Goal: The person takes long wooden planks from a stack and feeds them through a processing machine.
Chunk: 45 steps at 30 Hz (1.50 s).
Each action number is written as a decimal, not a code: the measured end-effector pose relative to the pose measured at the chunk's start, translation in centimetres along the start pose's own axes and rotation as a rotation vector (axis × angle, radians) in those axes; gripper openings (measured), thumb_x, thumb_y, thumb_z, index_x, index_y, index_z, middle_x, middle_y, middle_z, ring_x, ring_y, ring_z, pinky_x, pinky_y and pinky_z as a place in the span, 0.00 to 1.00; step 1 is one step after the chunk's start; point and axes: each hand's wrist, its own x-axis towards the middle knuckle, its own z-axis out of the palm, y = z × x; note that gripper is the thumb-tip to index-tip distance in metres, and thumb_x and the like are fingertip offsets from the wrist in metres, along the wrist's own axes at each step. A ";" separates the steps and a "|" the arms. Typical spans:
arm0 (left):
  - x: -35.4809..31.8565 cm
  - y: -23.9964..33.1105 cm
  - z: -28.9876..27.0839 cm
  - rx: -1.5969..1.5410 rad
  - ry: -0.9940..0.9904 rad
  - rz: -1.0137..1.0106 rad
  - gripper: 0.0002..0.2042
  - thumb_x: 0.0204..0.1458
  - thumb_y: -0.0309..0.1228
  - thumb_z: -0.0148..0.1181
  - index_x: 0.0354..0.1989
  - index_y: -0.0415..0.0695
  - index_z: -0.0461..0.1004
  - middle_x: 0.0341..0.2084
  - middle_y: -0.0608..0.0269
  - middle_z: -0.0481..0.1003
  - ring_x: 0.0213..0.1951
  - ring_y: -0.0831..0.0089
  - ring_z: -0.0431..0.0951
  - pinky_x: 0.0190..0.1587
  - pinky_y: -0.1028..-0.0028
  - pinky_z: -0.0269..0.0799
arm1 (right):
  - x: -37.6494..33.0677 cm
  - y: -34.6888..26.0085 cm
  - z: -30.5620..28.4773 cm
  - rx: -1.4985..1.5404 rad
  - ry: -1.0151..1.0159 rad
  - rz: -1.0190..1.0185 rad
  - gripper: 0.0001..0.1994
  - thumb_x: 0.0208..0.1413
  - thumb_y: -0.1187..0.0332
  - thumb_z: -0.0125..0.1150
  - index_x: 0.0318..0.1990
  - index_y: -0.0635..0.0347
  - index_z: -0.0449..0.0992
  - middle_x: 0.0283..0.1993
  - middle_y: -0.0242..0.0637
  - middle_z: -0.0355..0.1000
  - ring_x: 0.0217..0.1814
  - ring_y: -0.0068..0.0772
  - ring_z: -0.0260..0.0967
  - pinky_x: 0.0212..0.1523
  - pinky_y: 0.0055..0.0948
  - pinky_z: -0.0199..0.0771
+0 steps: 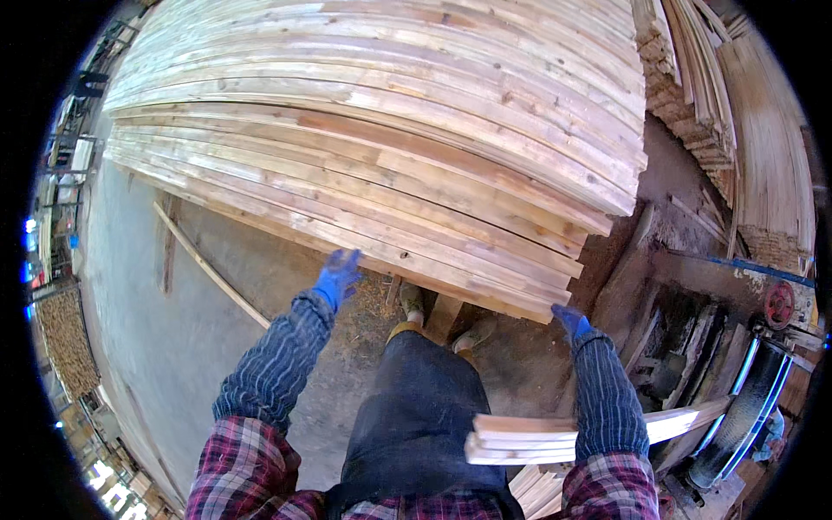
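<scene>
A wide layer of long, pale wooden boards (390, 169) lies in front of me, with their right ends stepped. My left hand (338, 279), in a blue glove, is just off the near edge of the closest board, fingers spread and holding nothing. At the right end of that same board, my right hand (571, 321), also gloved in blue, has its fingers stretched out at the corner. Whether those fingertips touch the wood is hard to see. Behind my right forearm, a few short-looking stacked boards (520, 439) stick out beside my apron.
To the right stands a machine with a dark roller (741, 416) and a red handwheel (779, 305). More stacked boards (767, 147) rise at the far right. A thin wooden strip (212, 269) lies on the concrete floor to the left. My shoes (412, 302) are close under the boards.
</scene>
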 end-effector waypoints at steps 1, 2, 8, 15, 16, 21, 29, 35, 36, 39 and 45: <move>2.5 -0.1 -1.1 -0.158 0.048 -0.093 0.41 0.53 0.58 0.63 0.71 0.53 0.55 0.58 0.62 0.72 0.59 0.61 0.70 0.66 0.49 0.59 | 1.9 0.3 0.8 0.067 0.071 0.055 0.20 0.57 0.54 0.67 0.52 0.57 0.79 0.47 0.37 0.79 0.49 0.39 0.74 0.49 0.42 0.72; 4.7 -0.4 -1.6 -0.328 0.143 -0.205 0.42 0.53 0.61 0.61 0.71 0.55 0.55 0.59 0.62 0.72 0.61 0.60 0.69 0.67 0.48 0.56 | 3.6 0.8 1.5 0.101 0.198 0.164 0.21 0.56 0.53 0.69 0.52 0.55 0.79 0.48 0.36 0.79 0.49 0.39 0.74 0.50 0.41 0.72; 12.4 -1.3 -1.0 -0.641 0.124 -0.099 0.41 0.46 0.71 0.58 0.62 0.56 0.67 0.60 0.61 0.71 0.63 0.61 0.68 0.63 0.53 0.65 | 7.3 4.2 6.0 0.886 0.247 0.028 0.24 0.49 0.54 0.71 0.54 0.43 0.74 0.52 0.29 0.74 0.55 0.30 0.69 0.50 0.34 0.70; 11.7 -1.7 0.2 -0.810 0.018 -0.066 0.49 0.44 0.74 0.57 0.71 0.57 0.56 0.67 0.57 0.63 0.66 0.54 0.63 0.64 0.45 0.64 | 7.5 5.7 5.6 0.861 0.400 0.026 0.34 0.54 0.38 0.63 0.63 0.47 0.70 0.64 0.33 0.68 0.62 0.37 0.66 0.60 0.40 0.69; 11.3 -1.7 0.3 -0.846 -0.014 -0.022 0.50 0.44 0.73 0.58 0.72 0.57 0.54 0.68 0.57 0.61 0.67 0.54 0.63 0.64 0.45 0.64 | 7.4 6.0 5.8 0.867 0.376 0.001 0.37 0.56 0.35 0.58 0.66 0.48 0.67 0.65 0.36 0.68 0.65 0.40 0.64 0.63 0.44 0.67; 9.6 -2.1 -0.6 -0.920 -0.071 0.057 0.51 0.44 0.70 0.61 0.73 0.56 0.51 0.70 0.58 0.58 0.68 0.52 0.60 0.67 0.46 0.59 | 5.3 7.2 6.4 0.845 0.280 -0.011 0.33 0.63 0.37 0.50 0.66 0.48 0.67 0.59 0.36 0.73 0.60 0.40 0.69 0.60 0.43 0.70; 1.0 -4.8 -1.8 -0.983 -0.169 -0.073 0.53 0.46 0.66 0.64 0.73 0.45 0.48 0.67 0.50 0.60 0.67 0.51 0.61 0.70 0.50 0.56 | -1.9 -7.3 8.1 -0.414 -0.392 -0.235 0.30 0.56 0.48 0.67 0.60 0.60 0.74 0.55 0.41 0.77 0.59 0.37 0.72 0.60 0.35 0.71; -9.8 -9.3 6.8 -0.581 -0.644 -0.065 0.24 0.65 0.36 0.53 0.66 0.40 0.61 0.62 0.51 0.67 0.63 0.59 0.67 0.70 0.62 0.59 | -11.4 -25.2 30.9 0.027 -1.191 -0.443 0.47 0.53 0.47 0.69 0.74 0.57 0.52 0.72 0.47 0.58 0.74 0.40 0.54 0.72 0.39 0.55; -11.0 -9.8 7.6 -0.380 -0.704 -0.072 0.19 0.65 0.31 0.51 0.63 0.41 0.63 0.60 0.53 0.68 0.61 0.61 0.68 0.68 0.63 0.62 | -13.1 -26.6 34.1 -0.274 -1.084 -0.491 0.50 0.50 0.47 0.71 0.74 0.57 0.50 0.73 0.48 0.57 0.75 0.42 0.52 0.72 0.40 0.54; -13.4 -9.2 7.2 -0.180 -0.930 0.000 0.17 0.63 0.30 0.54 0.59 0.42 0.68 0.56 0.56 0.72 0.58 0.65 0.72 0.62 0.66 0.68 | -15.8 -26.2 34.3 -0.380 -1.111 -0.666 0.53 0.46 0.47 0.73 0.75 0.58 0.49 0.73 0.51 0.55 0.75 0.45 0.52 0.73 0.42 0.53; -16.2 3.1 -3.7 0.616 -0.498 0.776 0.22 0.55 0.43 0.64 0.53 0.42 0.77 0.46 0.47 0.79 0.50 0.57 0.79 0.59 0.62 0.71 | -17.3 -17.6 19.0 -0.250 -1.075 -0.477 0.50 0.43 0.54 0.77 0.73 0.56 0.56 0.71 0.47 0.60 0.74 0.42 0.55 0.75 0.40 0.48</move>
